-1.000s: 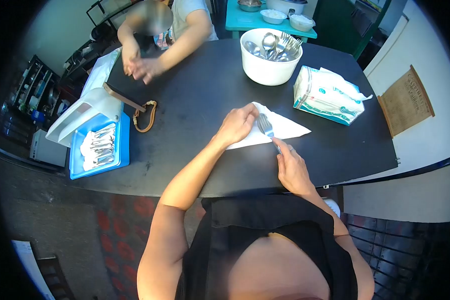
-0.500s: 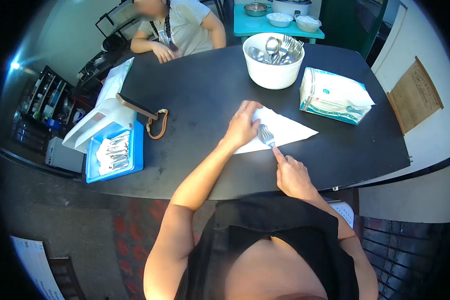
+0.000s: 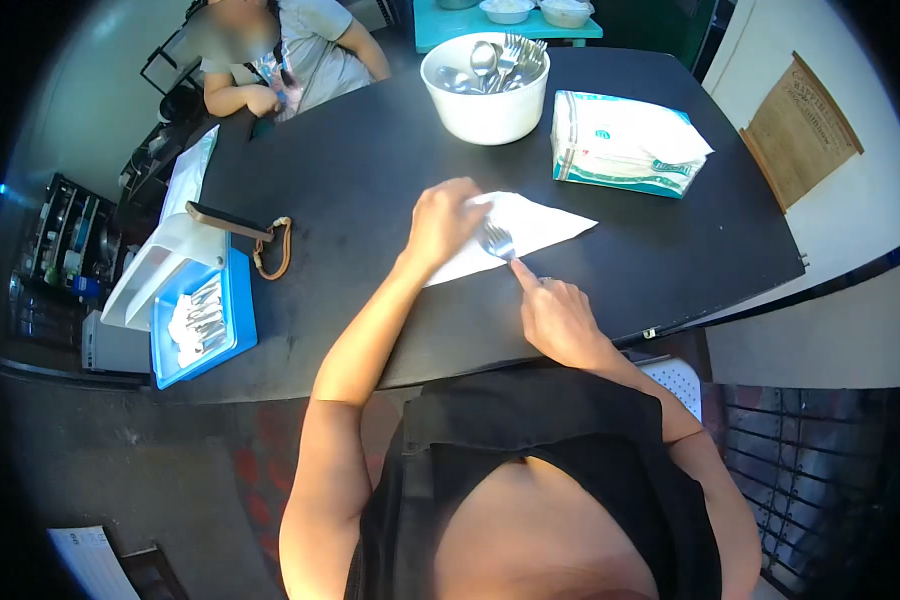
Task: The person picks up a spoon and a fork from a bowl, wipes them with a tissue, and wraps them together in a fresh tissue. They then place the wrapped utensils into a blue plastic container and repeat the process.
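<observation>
A white napkin (image 3: 540, 222) lies on the black table, its corner pointing right. On it rests a metal fork (image 3: 497, 240), tines toward the upper left. My right hand (image 3: 560, 315) holds the lower end of the fork, index finger stretched along it. My left hand (image 3: 445, 220) is at the napkin's upper left edge with its fingers curled in; what they grip there is partly hidden. Beyond the napkin stands a white bowl (image 3: 485, 115) of forks and spoons. A pack of tissues (image 3: 625, 145) lies to its right.
At the left, a blue tray (image 3: 238, 325) holds wrapped cutlery beside a white lid. A phone (image 3: 228, 221) with a brown strap leans there. Another person (image 3: 315, 50) sits across the black table (image 3: 350, 170). A teal table (image 3: 430, 25) with bowls stands behind.
The view has shifted, so things on the table appear further left and higher. My left fingers have curled in at the napkin's edge. The seated person's hand has moved.
</observation>
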Available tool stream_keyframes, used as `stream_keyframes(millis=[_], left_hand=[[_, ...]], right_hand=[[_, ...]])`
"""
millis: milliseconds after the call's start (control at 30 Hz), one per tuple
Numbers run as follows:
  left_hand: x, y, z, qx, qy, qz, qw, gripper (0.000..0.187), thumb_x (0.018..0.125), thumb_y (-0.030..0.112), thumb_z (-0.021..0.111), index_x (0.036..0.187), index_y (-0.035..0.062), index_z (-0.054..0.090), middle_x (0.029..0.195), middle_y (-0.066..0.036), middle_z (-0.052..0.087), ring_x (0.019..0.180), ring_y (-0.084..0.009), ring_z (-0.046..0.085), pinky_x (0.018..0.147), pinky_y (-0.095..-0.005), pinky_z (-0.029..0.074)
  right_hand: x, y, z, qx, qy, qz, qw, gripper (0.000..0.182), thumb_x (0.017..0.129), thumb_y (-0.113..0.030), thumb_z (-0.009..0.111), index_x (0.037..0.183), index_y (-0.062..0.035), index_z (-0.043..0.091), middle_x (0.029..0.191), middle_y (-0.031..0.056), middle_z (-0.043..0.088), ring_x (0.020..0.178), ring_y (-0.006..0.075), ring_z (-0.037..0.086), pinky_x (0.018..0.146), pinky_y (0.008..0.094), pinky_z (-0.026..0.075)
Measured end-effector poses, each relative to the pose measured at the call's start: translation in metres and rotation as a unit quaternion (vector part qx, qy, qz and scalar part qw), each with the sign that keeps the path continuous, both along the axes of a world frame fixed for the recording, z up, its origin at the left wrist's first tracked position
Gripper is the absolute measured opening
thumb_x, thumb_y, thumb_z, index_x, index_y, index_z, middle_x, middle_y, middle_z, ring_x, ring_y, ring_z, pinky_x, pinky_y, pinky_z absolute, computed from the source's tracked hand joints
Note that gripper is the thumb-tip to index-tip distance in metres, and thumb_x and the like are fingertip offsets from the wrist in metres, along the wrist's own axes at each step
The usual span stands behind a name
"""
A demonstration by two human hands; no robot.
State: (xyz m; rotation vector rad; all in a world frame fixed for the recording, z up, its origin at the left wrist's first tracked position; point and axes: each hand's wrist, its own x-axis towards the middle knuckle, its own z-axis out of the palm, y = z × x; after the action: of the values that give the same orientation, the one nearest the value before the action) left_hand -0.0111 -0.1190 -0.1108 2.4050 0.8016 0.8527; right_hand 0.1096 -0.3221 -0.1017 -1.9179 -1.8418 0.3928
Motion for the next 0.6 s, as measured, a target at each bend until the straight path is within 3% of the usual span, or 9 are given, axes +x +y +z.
stream_keyframes(millis=[33,67,167,400,433,467,600], left_hand=[[-0.001,-0.008,0.001,0.112,0.001,-0.001,0.994,0.014,0.074,0.007,0.076,0.08,-0.0001,0.066,0.08,-0.011,0.066,0.072,-0.0279,0.065,0.066,-0.0376,0.051],[-0.002,-0.017,0.004,0.143,0.006,-0.014,0.99,0.013,0.07,0.004,0.074,0.079,0.0022,0.065,0.082,-0.011,0.067,0.078,-0.0315,0.064,0.069,-0.0386,0.053],[-0.007,-0.029,-0.001,0.188,0.033,-0.06,0.98,0.014,0.069,0.005,0.075,0.081,0.0043,0.068,0.085,-0.008,0.067,0.083,-0.0275,0.064,0.073,-0.0384,0.055],[-0.01,-0.035,-0.001,0.216,0.025,-0.077,0.973,0.022,0.068,0.009,0.076,0.087,0.0043,0.068,0.083,-0.008,0.066,0.084,-0.0278,0.063,0.075,-0.0394,0.054],[-0.01,-0.034,0.0,0.241,0.015,-0.084,0.967,0.027,0.067,0.008,0.076,0.093,0.0046,0.066,0.09,-0.009,0.065,0.089,-0.0292,0.062,0.077,-0.0402,0.053],[-0.009,-0.037,0.003,0.227,0.025,-0.075,0.971,0.032,0.068,0.007,0.075,0.098,0.0048,0.064,0.098,-0.011,0.064,0.094,-0.0304,0.061,0.077,-0.0404,0.053],[-0.001,-0.032,-0.006,0.153,-0.008,-0.03,0.988,0.038,0.07,0.008,0.075,0.105,0.0054,0.063,0.097,-0.01,0.063,0.097,-0.0294,0.059,0.079,-0.0402,0.051]], right_hand=[[-0.001,0.001,-0.001,0.01,0.01,-0.002,1.0,0.053,0.084,-0.007,0.058,0.134,0.0094,0.051,0.082,0.0243,0.067,0.074,0.0405,0.068,0.068,0.0493,0.055],[-0.001,0.002,-0.002,0.009,0.009,0.001,1.0,0.053,0.084,-0.007,0.058,0.134,0.0094,0.051,0.082,0.0243,0.067,0.074,0.0405,0.068,0.068,0.0493,0.055],[-0.001,0.004,-0.001,0.009,0.015,-0.003,1.0,0.053,0.084,-0.007,0.057,0.134,0.0089,0.051,0.084,0.0243,0.067,0.075,0.041,0.068,0.07,0.0502,0.055],[-0.002,0.004,-0.001,0.017,0.055,-0.01,0.998,0.051,0.085,-0.007,0.058,0.134,0.0049,0.05,0.092,0.0245,0.067,0.081,0.0439,0.066,0.075,0.0515,0.053],[-0.003,0.005,-0.002,0.026,0.064,-0.008,0.998,0.052,0.085,-0.007,0.058,0.135,0.0039,0.049,0.094,0.0249,0.067,0.082,0.0442,0.066,0.076,0.0519,0.053],[-0.004,0.005,-0.002,0.031,0.064,-0.001,0.997,0.052,0.085,-0.007,0.058,0.135,0.0039,0.049,0.094,0.0249,0.067,0.082,0.0442,0.066,0.076,0.0519,0.053],[-0.005,0.003,-0.004,0.009,0.051,-0.014,0.999,0.053,0.085,-0.006,0.057,0.136,0.0029,0.048,0.095,0.025,0.066,0.082,0.0444,0.066,0.077,0.0523,0.053]])
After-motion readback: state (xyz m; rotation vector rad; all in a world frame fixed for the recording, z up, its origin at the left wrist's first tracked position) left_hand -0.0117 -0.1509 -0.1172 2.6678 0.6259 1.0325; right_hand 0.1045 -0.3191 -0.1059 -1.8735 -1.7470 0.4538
